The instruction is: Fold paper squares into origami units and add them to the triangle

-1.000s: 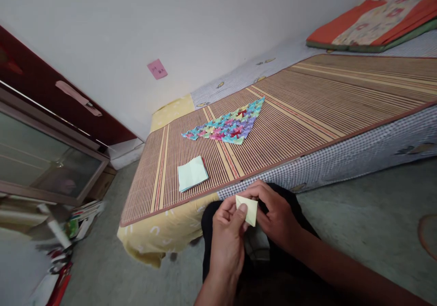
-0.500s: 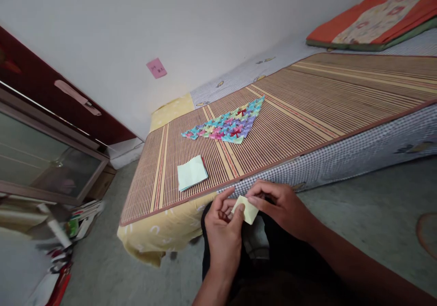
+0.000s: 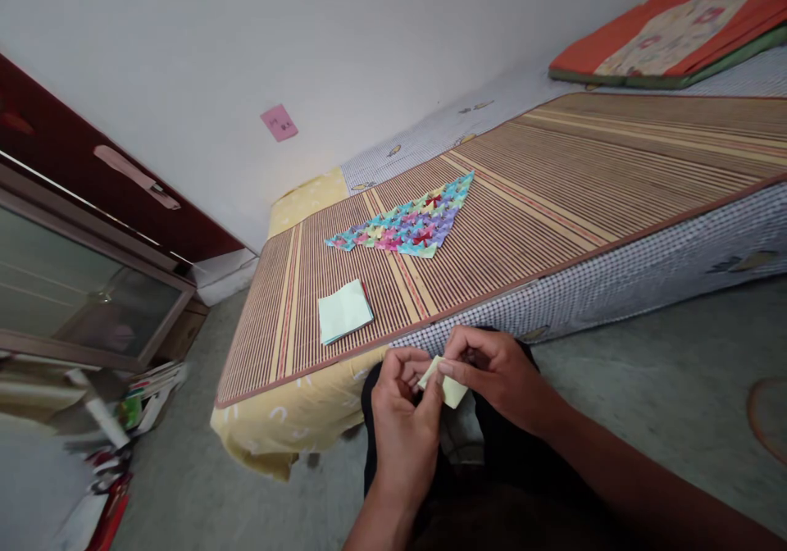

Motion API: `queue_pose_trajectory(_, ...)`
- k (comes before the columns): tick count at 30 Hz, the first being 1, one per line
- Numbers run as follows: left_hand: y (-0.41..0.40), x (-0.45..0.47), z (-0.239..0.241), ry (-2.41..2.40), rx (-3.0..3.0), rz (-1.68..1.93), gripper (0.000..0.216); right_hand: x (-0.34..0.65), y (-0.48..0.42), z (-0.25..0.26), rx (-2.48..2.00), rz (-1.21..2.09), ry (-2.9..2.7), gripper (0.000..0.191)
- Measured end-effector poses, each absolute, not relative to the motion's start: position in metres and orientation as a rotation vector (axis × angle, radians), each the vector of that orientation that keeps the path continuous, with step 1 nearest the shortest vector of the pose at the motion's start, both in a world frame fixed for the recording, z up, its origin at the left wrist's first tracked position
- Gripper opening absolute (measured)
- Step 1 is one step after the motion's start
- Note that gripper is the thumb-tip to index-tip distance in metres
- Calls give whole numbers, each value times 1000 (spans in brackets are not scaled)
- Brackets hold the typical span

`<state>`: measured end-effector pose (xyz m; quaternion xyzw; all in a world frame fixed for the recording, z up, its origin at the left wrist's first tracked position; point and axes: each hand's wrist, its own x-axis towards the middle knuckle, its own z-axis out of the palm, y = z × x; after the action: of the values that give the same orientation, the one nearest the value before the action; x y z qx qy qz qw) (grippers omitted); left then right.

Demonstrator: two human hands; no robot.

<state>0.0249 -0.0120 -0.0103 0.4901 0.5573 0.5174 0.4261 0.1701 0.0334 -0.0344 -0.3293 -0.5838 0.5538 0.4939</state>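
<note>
Between my two hands is a small folded piece of pale yellow paper (image 3: 453,390), held above my lap. My left hand (image 3: 406,395) pinches its left side, thumb on top. My right hand (image 3: 492,371) grips the upper edge with thumb and fingers, close to the left thumb. Part of the paper is covered by the fingers. On the striped mat beyond lies a stack of pale green square paper sheets (image 3: 345,311). Farther back rests a triangular patchwork of many-coloured folded paper pieces (image 3: 406,221).
The striped mat (image 3: 522,190) covers a bed, with a yellow cloth (image 3: 276,432) hanging at its near left corner. A folded orange quilt (image 3: 652,38) lies at the far right. A pink note (image 3: 279,123) is on the wall. Assorted items (image 3: 104,428) stand on the floor at left.
My right thumb has moved left and down over the paper's upper edge, nearer my left thumb. My left fingers have curled in. The stack and the patchwork stay put.
</note>
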Motion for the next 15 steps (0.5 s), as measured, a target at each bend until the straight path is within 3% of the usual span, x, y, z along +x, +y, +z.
queue_pose_trajectory(15, -19, 5, 12, 1204, 1316, 980, 14, 168, 38, -29, -816, 1592, -1175, 31)
